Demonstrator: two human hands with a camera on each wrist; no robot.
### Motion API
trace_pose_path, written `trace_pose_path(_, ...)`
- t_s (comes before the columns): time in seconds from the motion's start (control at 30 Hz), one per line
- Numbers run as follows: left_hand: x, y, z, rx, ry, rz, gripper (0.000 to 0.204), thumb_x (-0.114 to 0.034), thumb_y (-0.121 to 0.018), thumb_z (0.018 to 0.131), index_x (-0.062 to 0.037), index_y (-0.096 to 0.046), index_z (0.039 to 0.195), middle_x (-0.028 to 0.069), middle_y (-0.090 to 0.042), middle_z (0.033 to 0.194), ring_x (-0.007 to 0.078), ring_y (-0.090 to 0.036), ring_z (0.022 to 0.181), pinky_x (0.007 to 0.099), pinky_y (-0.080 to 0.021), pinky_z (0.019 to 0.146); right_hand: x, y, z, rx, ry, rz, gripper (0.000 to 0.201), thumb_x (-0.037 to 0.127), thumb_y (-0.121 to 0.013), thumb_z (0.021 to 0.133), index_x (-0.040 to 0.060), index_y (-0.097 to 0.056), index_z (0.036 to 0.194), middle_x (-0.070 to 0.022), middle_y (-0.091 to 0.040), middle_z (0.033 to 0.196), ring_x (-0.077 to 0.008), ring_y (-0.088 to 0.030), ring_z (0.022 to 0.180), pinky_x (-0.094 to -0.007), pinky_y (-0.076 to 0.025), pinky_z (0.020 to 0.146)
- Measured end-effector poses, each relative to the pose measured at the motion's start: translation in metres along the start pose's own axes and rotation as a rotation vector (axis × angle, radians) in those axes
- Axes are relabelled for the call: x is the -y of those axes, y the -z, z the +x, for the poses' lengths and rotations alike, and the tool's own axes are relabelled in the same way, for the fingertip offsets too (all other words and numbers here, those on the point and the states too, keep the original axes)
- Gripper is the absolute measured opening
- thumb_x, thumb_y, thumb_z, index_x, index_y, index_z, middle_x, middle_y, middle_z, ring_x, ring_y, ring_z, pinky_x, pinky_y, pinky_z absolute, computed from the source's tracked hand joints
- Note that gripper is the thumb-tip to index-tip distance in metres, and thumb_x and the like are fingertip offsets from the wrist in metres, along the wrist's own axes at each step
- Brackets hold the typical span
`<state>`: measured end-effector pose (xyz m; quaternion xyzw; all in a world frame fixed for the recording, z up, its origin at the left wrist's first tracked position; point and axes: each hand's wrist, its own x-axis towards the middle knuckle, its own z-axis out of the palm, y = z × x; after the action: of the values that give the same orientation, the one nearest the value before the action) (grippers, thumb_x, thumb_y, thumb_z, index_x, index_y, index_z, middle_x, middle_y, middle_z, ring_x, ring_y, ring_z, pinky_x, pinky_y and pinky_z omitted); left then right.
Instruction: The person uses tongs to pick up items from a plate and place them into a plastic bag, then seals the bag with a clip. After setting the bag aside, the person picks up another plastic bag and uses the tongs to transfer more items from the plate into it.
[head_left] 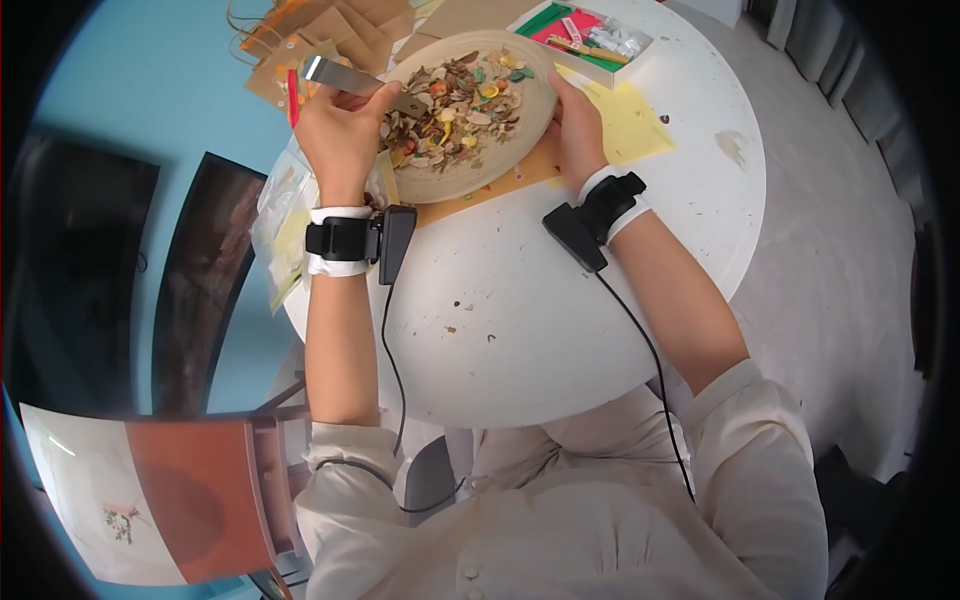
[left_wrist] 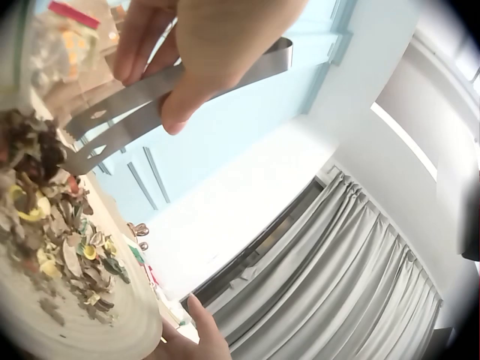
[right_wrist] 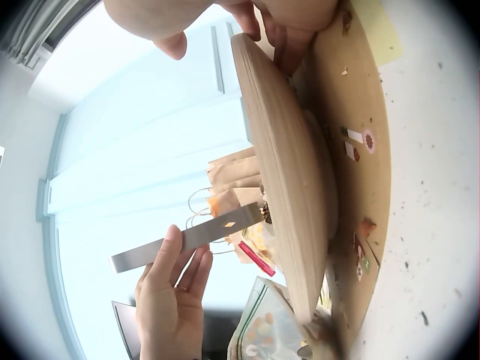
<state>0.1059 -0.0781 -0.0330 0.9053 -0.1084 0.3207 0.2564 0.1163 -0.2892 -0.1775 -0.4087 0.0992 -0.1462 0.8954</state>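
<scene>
left side first: our left hand (head_left: 345, 138) pinches the metal tongs (head_left: 347, 79) between thumb and fingers, tips a little apart, down in the dried mix (head_left: 450, 115) by the plate's left rim. we'd squeeze just enough to trap flakes, take small bites, and lift off the surface before moving sideways; scraping would likely push loose bits over the rim. mix sits on the plate (head_left: 537, 110), which is tilted up off the table. right hand (head_left: 580, 130): fingers bent against the right rim and underside, thumb standing off. we should hold that tilt steady, since more angle could make the pile slide.

edges, same order: far left is crowded, plastic bag (head_left: 278, 200) at the table edge, paper bags (head_left: 350, 35) behind the tongs, so we want short lifts there. behind the plate on the right, the open box (head_left: 640, 66) limits backing up. right of our right hand there's yellow paper (head_left: 640, 130), then open tabletop. best room is toward us on the white table (head_left: 520, 320), only scattered crumbs.
</scene>
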Motion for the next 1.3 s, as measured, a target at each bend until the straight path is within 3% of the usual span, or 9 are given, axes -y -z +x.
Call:
trace_pose_path(0.07,-0.004,-0.014,-0.001,-0.033,-0.01,0.003,0.038,-0.033,-0.086,0.073,0.001,-0.072,0.084,0.0109,-0.074,0.079,0.0194,-0.07,0.071,0.0303,-0.053,0.069,-0.004,0.003,0.002,0.003,0.011,-0.011,0.053,0.04,-0.066,0.09,-0.0053,-0.061,0.117,-0.009,-0.066,0.106,-0.0153,-0.059,0.097,-0.0267,-0.046,0.088)
trace_pose_path(0.17,0.005,-0.037,0.0,-0.077,-0.015,0.024,0.03,-0.024,-0.086,0.07,-0.0006,-0.071,0.082,0.01,-0.071,0.071,0.0224,-0.067,0.063,0.034,-0.051,0.062,-0.004,0.002,0.002,0.002,0.012,-0.007,0.054,0.04,-0.066,0.09,-0.0055,-0.061,0.118,-0.0098,-0.066,0.108,-0.0158,-0.059,0.099,-0.0268,-0.045,0.089)
trace_pose_path(0.37,-0.003,-0.045,-0.007,-0.1,-0.02,0.092,0.03,-0.024,-0.086,0.07,-0.0008,-0.071,0.081,0.0107,-0.069,0.069,0.0243,-0.066,0.061,0.0344,-0.051,0.062,-0.001,-0.002,-0.003,-0.037,0.013,-0.015,0.057,0.042,-0.066,0.089,-0.0057,-0.06,0.118,-0.0109,-0.065,0.109,-0.0163,-0.059,0.099,-0.0271,-0.045,0.09)
trace_pose_path(0.67,-0.011,-0.029,-0.021,-0.08,-0.01,0.015,0.035,-0.026,-0.084,0.076,0.0036,-0.07,0.089,0.0125,-0.073,0.076,0.0176,-0.071,0.068,0.0287,-0.054,0.064,0.001,-0.001,-0.004,-0.033,0.014,-0.05,0.056,0.043,-0.067,0.088,-0.0044,-0.062,0.117,-0.0098,-0.065,0.106,-0.0161,-0.058,0.097,-0.0272,-0.045,0.088)
trace_pose_path(0.77,-0.021,-0.009,-0.025,-0.03,0.098,-0.112,0.034,-0.021,-0.083,0.079,0.0071,-0.069,0.092,0.0125,-0.073,0.08,0.0148,-0.071,0.072,0.0267,-0.054,0.066,0.001,-0.001,-0.004,-0.031,0.007,-0.044,0.055,0.044,-0.067,0.088,-0.0037,-0.063,0.116,-0.0089,-0.065,0.106,-0.0158,-0.058,0.097,-0.0272,-0.045,0.088)
trace_pose_path(0.87,-0.005,0.007,-0.028,-0.109,0.016,-0.266,0.034,-0.024,-0.086,0.073,0.0052,-0.07,0.083,0.0114,-0.072,0.073,0.0138,-0.068,0.063,0.0265,-0.052,0.061,0.0,0.0,0.0,-0.011,0.005,-0.034,0.055,0.043,-0.067,0.088,-0.0037,-0.062,0.117,-0.0089,-0.065,0.107,-0.0157,-0.059,0.097,-0.0272,-0.045,0.087)
trace_pose_path(0.97,-0.026,0.046,-0.043,-0.021,0.04,-0.246,0.031,-0.014,-0.082,0.08,0.0102,-0.069,0.093,0.0122,-0.072,0.082,0.0129,-0.068,0.073,0.025,-0.054,0.068,0.002,0.0,-0.003,0.021,-0.005,0.017,0.055,0.04,-0.066,0.089,-0.0046,-0.06,0.12,-0.0099,-0.065,0.108,-0.0161,-0.06,0.096,-0.0274,-0.047,0.086)
trace_pose_path(1.1,-0.017,0.084,-0.061,0.042,0.042,0.005,0.027,-0.016,-0.083,0.078,0.0068,-0.072,0.087,0.0081,-0.072,0.075,0.0095,-0.065,0.067,0.0244,-0.051,0.063,0.016,-0.006,-0.014,0.056,-0.069,0.012,0.043,0.035,-0.056,0.097,0.0034,-0.056,0.126,-0.0067,-0.064,0.118,-0.0147,-0.06,0.108,-0.0274,-0.045,0.096)
trace_pose_path(1.3,0.003,0.105,-0.082,0.12,-0.016,0.237,0.029,-0.021,-0.085,0.073,0.0041,-0.071,0.081,0.0147,-0.072,0.073,0.02,-0.069,0.063,0.0284,-0.051,0.06,0.015,-0.004,-0.012,0.071,-0.065,-0.001,0.042,0.034,-0.056,0.098,0.0035,-0.056,0.126,-0.0066,-0.063,0.119,-0.0151,-0.059,0.109,-0.0284,-0.044,0.098)
